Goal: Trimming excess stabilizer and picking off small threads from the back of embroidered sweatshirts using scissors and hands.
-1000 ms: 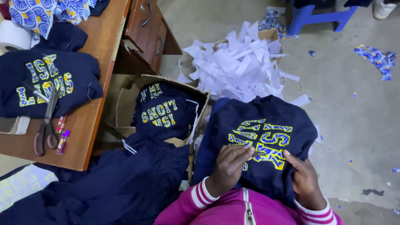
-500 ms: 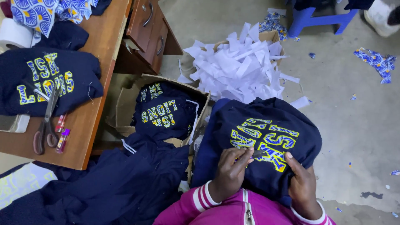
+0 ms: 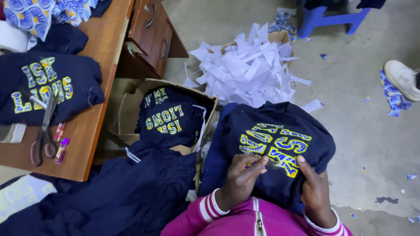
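A navy garment (image 3: 280,126) with yellow and blue letters lies over my lap. My left hand (image 3: 241,178) rests on it at the lower left of the lettering, fingertips pinched around something small and purple that I cannot make out. My right hand (image 3: 314,188) presses the cloth flat just right of the letters, thumb pointing up onto them. Pink sleeves with white stripes cover both wrists.
A cardboard box (image 3: 131,105) at left holds another lettered navy garment (image 3: 168,118); more navy cloth (image 3: 127,192) is heaped in front. A wooden desk (image 3: 94,87) carries scissors (image 3: 43,131) and a third garment (image 3: 48,85). White paper scraps (image 3: 245,70) are piled ahead. A shoe (image 3: 403,78) is at right.
The garment has shifted slightly on my lap and the view has tilted. My left hand's fingers have moved right along the lower letters. A shoe has come into view at right.
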